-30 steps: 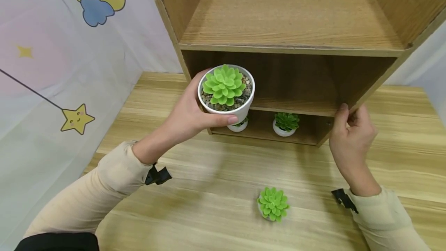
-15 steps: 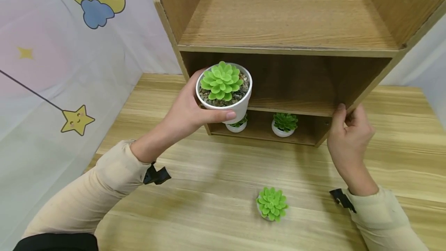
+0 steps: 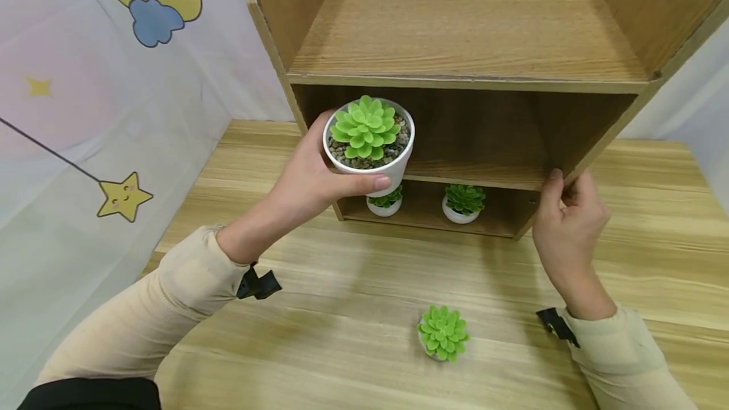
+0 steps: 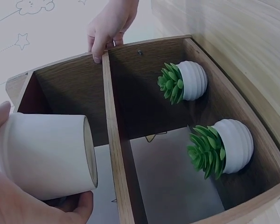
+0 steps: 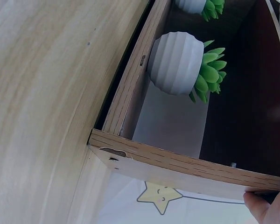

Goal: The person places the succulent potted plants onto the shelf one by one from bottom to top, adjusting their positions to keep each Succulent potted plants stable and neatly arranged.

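Slightly higher now, the large potted succulent [image 3: 367, 131] stands before the middle opening of the shelf [image 3: 467, 24], baring more of the small succulent [image 3: 384, 209] below; the left grip [image 3: 304, 179] curls round it, still carrying it. The right grip [image 3: 571, 226] holds the shelf's right side, some fingertips hidden. Whether the pot enters the opening is unclear.
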`<state>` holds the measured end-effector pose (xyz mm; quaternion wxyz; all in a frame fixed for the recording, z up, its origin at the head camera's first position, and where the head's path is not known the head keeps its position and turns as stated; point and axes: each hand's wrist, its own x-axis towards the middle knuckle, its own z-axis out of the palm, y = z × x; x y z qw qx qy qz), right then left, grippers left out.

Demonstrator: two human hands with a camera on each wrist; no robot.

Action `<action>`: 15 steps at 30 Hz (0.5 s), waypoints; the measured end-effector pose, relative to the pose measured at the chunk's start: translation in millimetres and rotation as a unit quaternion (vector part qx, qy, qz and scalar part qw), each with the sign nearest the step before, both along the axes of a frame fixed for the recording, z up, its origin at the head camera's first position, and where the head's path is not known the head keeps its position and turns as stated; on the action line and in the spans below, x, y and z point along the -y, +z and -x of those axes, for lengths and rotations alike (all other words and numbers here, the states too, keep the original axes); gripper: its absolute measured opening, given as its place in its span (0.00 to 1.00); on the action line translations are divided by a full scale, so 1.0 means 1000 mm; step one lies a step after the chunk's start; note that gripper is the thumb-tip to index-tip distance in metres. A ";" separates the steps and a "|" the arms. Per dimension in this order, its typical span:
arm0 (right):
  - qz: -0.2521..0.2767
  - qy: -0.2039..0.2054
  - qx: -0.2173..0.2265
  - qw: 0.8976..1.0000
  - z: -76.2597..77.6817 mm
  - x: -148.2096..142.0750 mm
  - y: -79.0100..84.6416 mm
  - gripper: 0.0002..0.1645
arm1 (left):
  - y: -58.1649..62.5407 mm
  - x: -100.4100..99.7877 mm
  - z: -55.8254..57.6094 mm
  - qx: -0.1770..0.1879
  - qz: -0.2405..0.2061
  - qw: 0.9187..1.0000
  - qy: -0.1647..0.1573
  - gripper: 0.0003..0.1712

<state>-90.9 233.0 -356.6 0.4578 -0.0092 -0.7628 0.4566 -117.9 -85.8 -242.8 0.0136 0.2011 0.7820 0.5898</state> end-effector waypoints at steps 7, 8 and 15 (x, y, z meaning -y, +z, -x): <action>0.000 0.001 0.006 1.000 0.000 0.002 0.000 0.13 | 0.001 -0.003 0.003 0.019 -0.023 1.000 -0.008 0.50; 0.000 0.000 0.007 1.000 0.000 0.002 0.000 0.13 | 0.002 -0.003 0.003 0.019 -0.025 0.999 -0.009 0.50; -0.001 -0.001 0.005 1.000 -0.001 0.001 0.000 0.13 | 0.006 -0.005 0.005 0.017 0.006 1.000 0.002 0.51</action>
